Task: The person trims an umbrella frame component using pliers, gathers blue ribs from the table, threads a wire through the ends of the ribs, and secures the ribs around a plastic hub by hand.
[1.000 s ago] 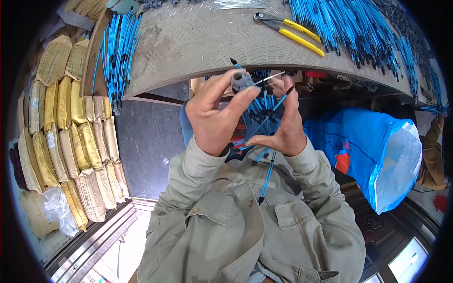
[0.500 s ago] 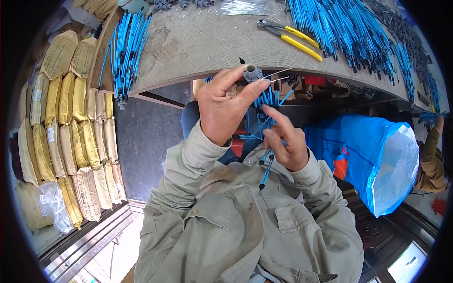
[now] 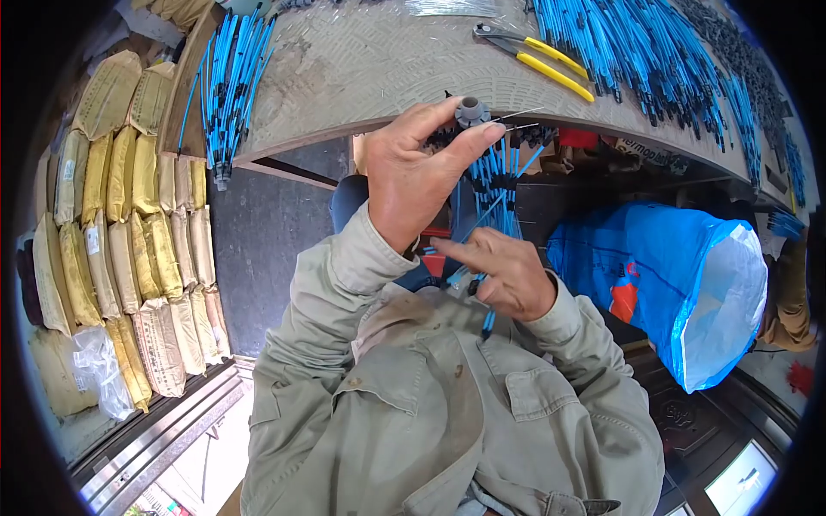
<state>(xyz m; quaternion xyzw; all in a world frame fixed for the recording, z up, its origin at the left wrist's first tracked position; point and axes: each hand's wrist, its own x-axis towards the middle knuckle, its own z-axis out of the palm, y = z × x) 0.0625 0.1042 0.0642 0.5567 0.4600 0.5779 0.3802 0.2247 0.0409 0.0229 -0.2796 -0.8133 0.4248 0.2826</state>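
My left hand [image 3: 417,163] pinches a grey round plastic fitting [image 3: 471,112] between thumb and fingers, just off the table's front edge. Thin metal pins [image 3: 522,120] stick out to its right. Below it hangs a bundle of thin blue tubes [image 3: 492,176] with black parts. Lower and nearer my body is my right hand [image 3: 508,271], its index finger stretched to the left and the other fingers curled. A black-tipped blue tube [image 3: 488,325] pokes out beneath this hand, seemingly gripped in the curled fingers; its upper part is hidden.
Yellow-handled cutters [image 3: 542,64] lie on the worktable [image 3: 344,86]. A large heap of blue tubes [image 3: 637,52] is at the back right, a smaller bunch [image 3: 232,86] at the left corner. A blue sack [image 3: 654,284] stands to the right, stacked bags [image 3: 129,232] to the left.
My right hand has moved down and left, away from the fitting, its index finger now pointing left. My left hand has shifted slightly right and up with the fitting.
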